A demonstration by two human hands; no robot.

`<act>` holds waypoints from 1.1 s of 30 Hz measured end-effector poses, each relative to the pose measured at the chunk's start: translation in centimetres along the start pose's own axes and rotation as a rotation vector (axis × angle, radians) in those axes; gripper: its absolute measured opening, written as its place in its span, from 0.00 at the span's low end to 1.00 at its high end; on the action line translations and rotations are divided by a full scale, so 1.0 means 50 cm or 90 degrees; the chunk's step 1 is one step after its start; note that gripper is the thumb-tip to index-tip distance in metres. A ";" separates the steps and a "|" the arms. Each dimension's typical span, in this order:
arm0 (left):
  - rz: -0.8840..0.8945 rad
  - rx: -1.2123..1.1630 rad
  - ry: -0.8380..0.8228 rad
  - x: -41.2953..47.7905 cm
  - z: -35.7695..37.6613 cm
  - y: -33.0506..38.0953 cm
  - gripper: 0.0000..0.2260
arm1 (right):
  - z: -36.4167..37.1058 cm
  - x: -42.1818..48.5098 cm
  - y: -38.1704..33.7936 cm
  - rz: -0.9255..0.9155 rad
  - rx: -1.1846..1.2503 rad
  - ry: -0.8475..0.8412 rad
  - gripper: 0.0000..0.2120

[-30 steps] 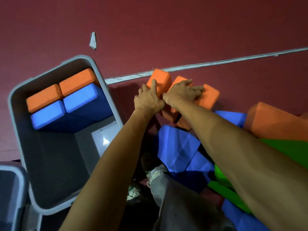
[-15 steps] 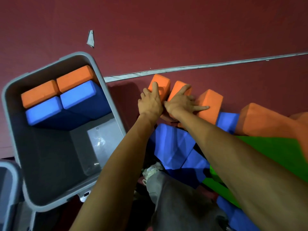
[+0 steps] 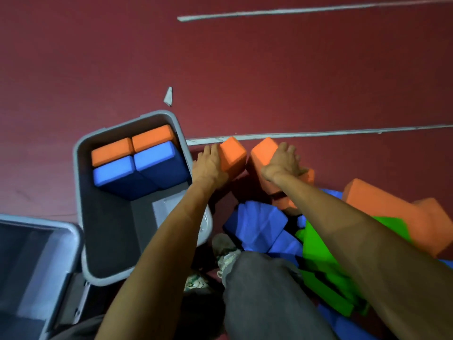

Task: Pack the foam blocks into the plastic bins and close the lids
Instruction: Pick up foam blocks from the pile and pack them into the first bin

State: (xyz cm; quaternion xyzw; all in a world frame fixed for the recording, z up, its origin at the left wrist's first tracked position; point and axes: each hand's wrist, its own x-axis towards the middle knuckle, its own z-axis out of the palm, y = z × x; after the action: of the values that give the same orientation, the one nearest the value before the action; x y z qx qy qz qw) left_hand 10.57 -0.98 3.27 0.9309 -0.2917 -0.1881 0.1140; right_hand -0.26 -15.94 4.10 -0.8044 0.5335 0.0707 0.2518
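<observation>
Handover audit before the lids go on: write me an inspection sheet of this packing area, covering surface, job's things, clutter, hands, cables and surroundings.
Surface: dark red floor with white lines.
Job's things: open grey bin holds four packed blocks, two orange and two blue, at its far end; second bin at lower left, partly in view; loose pile of blue, green and orange blocks on the right; lids, nothing seen.
Clutter: white scrap on the floor beyond the bin.
Hands: left hand flat against left orange block; right hand spread over right orange block.
Cables: nothing seen.
Surroundings: the person's grey trouser leg and shoe.
</observation>
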 end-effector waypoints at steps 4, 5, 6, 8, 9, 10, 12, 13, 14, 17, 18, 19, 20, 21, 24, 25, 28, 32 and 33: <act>0.091 0.097 0.102 -0.047 -0.100 0.023 0.34 | -0.104 -0.041 -0.027 -0.145 -0.075 0.117 0.35; 0.106 0.116 0.127 -0.058 -0.126 0.026 0.34 | -0.133 -0.054 -0.034 -0.186 -0.095 0.131 0.34; 0.117 0.134 0.151 -0.071 -0.152 0.027 0.34 | -0.161 -0.069 -0.041 -0.225 -0.117 0.143 0.34; 0.130 0.162 0.187 -0.101 -0.203 0.029 0.34 | -0.209 -0.106 -0.057 -0.290 -0.153 0.176 0.35; 0.134 0.170 0.197 -0.119 -0.228 0.031 0.34 | -0.227 -0.125 -0.067 -0.313 -0.164 0.190 0.35; 0.137 0.179 0.207 -0.138 -0.252 0.032 0.35 | -0.244 -0.145 -0.076 -0.332 -0.173 0.203 0.36; 0.144 0.204 0.236 -0.180 -0.296 0.030 0.35 | -0.271 -0.190 -0.092 -0.363 -0.176 0.215 0.34; 0.149 0.216 0.251 -0.201 -0.315 0.026 0.35 | -0.284 -0.212 -0.100 -0.376 -0.172 0.220 0.33; 0.154 0.225 0.264 -0.223 -0.334 0.021 0.35 | -0.296 -0.234 -0.107 -0.387 -0.170 0.223 0.33; 0.162 0.245 0.280 -0.288 -0.386 0.001 0.37 | -0.321 -0.301 -0.129 -0.420 -0.168 0.227 0.33; 0.159 0.256 0.283 -0.310 -0.402 -0.007 0.37 | -0.326 -0.323 -0.136 -0.433 -0.170 0.226 0.33; 0.154 0.266 0.289 -0.331 -0.416 -0.016 0.38 | -0.329 -0.345 -0.142 -0.447 -0.172 0.226 0.33; 0.149 0.272 0.293 -0.352 -0.429 -0.026 0.38 | -0.330 -0.365 -0.148 -0.461 -0.172 0.225 0.33; 0.143 0.273 0.294 -0.373 -0.439 -0.039 0.38 | -0.329 -0.385 -0.155 -0.474 -0.173 0.224 0.33; 0.115 0.274 0.281 -0.431 -0.461 -0.082 0.37 | -0.314 -0.437 -0.178 -0.510 -0.177 0.215 0.32; 0.103 0.273 0.275 -0.448 -0.465 -0.098 0.37 | -0.305 -0.453 -0.187 -0.521 -0.181 0.210 0.32; 0.071 0.271 0.273 -0.487 -0.470 -0.149 0.35 | -0.273 -0.495 -0.217 -0.551 -0.190 0.195 0.30; 0.034 0.280 0.260 -0.516 -0.462 -0.220 0.34 | -0.222 -0.526 -0.256 -0.572 -0.211 0.147 0.30; 0.028 0.285 0.254 -0.519 -0.458 -0.236 0.34 | -0.207 -0.529 -0.265 -0.575 -0.217 0.134 0.30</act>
State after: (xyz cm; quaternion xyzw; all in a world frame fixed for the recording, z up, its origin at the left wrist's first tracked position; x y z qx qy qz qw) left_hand 6.35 26.07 27.52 0.9451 -0.3174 0.0701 -0.0346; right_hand -1.12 4.88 27.52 -0.9878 0.1347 -0.0410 0.0667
